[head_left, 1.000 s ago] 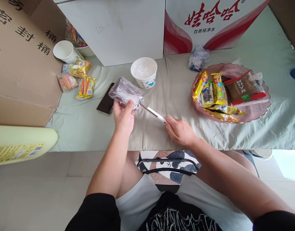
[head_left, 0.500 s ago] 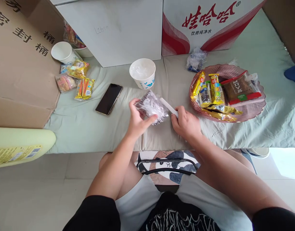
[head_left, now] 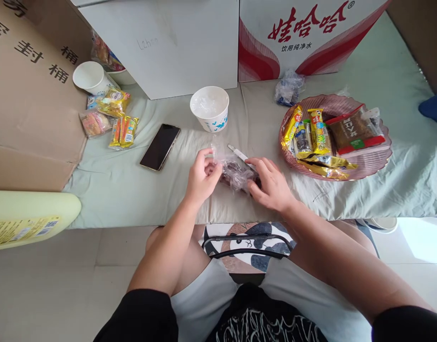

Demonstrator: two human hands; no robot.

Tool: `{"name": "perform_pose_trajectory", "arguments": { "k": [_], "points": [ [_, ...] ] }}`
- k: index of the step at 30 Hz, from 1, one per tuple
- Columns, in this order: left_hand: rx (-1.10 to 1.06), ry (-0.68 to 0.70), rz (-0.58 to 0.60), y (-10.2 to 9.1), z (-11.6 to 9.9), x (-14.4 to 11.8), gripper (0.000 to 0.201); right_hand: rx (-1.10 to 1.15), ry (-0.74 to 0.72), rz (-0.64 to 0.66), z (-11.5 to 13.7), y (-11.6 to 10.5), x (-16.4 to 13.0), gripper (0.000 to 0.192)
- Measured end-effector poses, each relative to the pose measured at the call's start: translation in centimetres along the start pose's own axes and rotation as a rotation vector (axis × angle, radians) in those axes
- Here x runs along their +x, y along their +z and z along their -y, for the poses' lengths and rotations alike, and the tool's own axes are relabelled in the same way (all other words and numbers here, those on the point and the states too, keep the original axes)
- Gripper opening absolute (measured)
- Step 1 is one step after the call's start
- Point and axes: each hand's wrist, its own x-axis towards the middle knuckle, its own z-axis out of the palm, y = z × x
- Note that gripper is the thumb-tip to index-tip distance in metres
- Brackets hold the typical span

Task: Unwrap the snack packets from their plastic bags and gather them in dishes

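A dark bundle in clear plastic wrap (head_left: pixel 236 176) lies on the cloth between my hands. My left hand (head_left: pixel 201 178) is closed, pinching a loose, raised part of the wrap at the bundle's left side. My right hand (head_left: pixel 271 183) has its thumb and fingers bent around the bundle's right end. Just beyond the bundle rests a slim white pen-like tool (head_left: pixel 238 153), its narrow tip pointing up-left and its near end close to my right fingertips. Farther back stands a white paper bowl (head_left: pixel 218 118) with crumpled clear plastic inside.
A pink ribbed bowl (head_left: pixel 375 164) of packaged snacks is at right. Crumpled plastic with something dark blue (head_left: pixel 288 89) sits behind it. A phone (head_left: pixel 160 146) lies left, near snack packets (head_left: pixel 124 132) and a paper cup (head_left: pixel 92 78). White cartons (head_left: pixel 161 52) line the back.
The bundle has come down onto the cloth, its wrap looser. My right hand has let go of the white tool and moved onto the bundle. My left hand now pinches the wrap.
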Motion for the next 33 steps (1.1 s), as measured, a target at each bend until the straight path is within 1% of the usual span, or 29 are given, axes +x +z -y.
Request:
{"name": "perform_pose_trajectory", "arguments": {
  "k": [1, 3, 4, 6, 7, 8, 10, 12, 14, 15, 16, 18, 19, 20, 21, 23, 25, 26, 28, 30, 33],
  "points": [
    [-0.058, -0.041, -0.013, 0.0, 0.0, 0.1, 0.038, 0.012, -0.014, 0.004, 0.0, -0.1, 0.0, 0.047],
    [-0.134, -0.097, -0.027, -0.2, 0.0, 0.2, 0.042, 0.05, -0.063, 0.012, 0.0, -0.3, -0.1, 0.046],
    [-0.149, -0.108, -0.033, -0.4, 0.0, 0.4, 0.044, 0.074, -0.096, 0.019, 0.0, -0.3, -0.1, 0.042],
    [-0.148, -0.104, -0.059, -0.7, -0.1, 0.6, 0.043, 0.113, -0.132, 0.023, 0.0, -0.4, 0.0, 0.027],
    [-0.142, -0.101, -0.08, -0.9, -0.2, 0.7, 0.039, 0.125, -0.128, 0.016, 0.0, -0.5, 0.1, 0.021],
    [-0.137, -0.101, -0.101, -1.1, -0.2, 0.8, 0.035, 0.135, -0.107, 0.0, 0.1, -0.5, 0.1, 0.018],
    [-0.132, -0.111, -0.129, -1.6, 0.0, 0.8, 0.029, 0.158, -0.03, -0.069, 0.2, -0.6, 0.2, 0.02],
    [-0.124, -0.118, -0.141, -2.1, 0.3, 0.7, 0.03, 0.171, 0.049, -0.175, 0.3, -0.8, 0.1, 0.023],
    [-0.091, -0.107, -0.163, -2.6, 0.7, 0.5, 0.041, 0.157, 0.093, -0.283, 0.3, -1.1, 0.0, 0.028],
    [-0.056, -0.091, -0.187, -2.9, 0.9, 0.4, 0.05, 0.15, 0.088, -0.314, 0.4, -1.2, -0.1, 0.031],
    [-0.008, -0.065, -0.215, -3.2, 0.9, 0.2, 0.059, 0.149, 0.058, -0.318, 0.4, -1.4, -0.2, 0.034],
    [0.117, 0.025, -0.25, -3.6, 0.7, -0.1, 0.07, 0.163, -0.069, -0.249, 0.5, -1.6, -0.5, 0.04],
    [0.189, 0.092, -0.246, -3.7, 0.4, -0.3, 0.07, 0.171, -0.148, -0.186, 0.6, -1.6, -0.6, 0.043],
    [0.262, 0.164, -0.226, -3.8, 0.1, -0.5, 0.066, 0.171, -0.221, -0.12, 0.7, -1.6, -0.7, 0.045],
    [0.332, 0.231, -0.197, -3.8, -0.2, -0.6, 0.057, 0.161, -0.276, -0.062, 0.7, -1.5, -0.8, 0.044],
    [0.445, 0.313, -0.153, -3.7, -1.0, -0.9, 0.033, 0.116, -0.318, -0.006, 0.7, -1.5, -1.1, 0.034],
    [0.499, 0.319, -0.167, -3.7, -1.6, -1.1, 0.015, 0.073, -0.313, -0.037, 0.7, -1.7, -1.4, 0.023],
    [0.501, 0.308, -0.192, -3.8, -1.9, -1.2, 0.012, 0.069, -0.31, -0.067, 0.7, -2.0, -1.6, 0.02],
    [0.459, 0.291, -0.235, -4.2, -2.4, -1.4, 0.012, 0.113, -0.32, -0.1, 0.6, -2.8, -2.2, 0.02],
    [0.354, 0.263, -0.224, -4.9, -2.8, -1.7, 0.015, 0.207, -0.365, -0.073, 0.6, -3.8, -2.8, 0.021],
    [0.119, 0.162, -0.129, -5.8, -3.0, -2.4, 0.013, 0.3, -0.458, 0.031, 0.5, -4.9, -3.6, 0.023]
  ]
}}
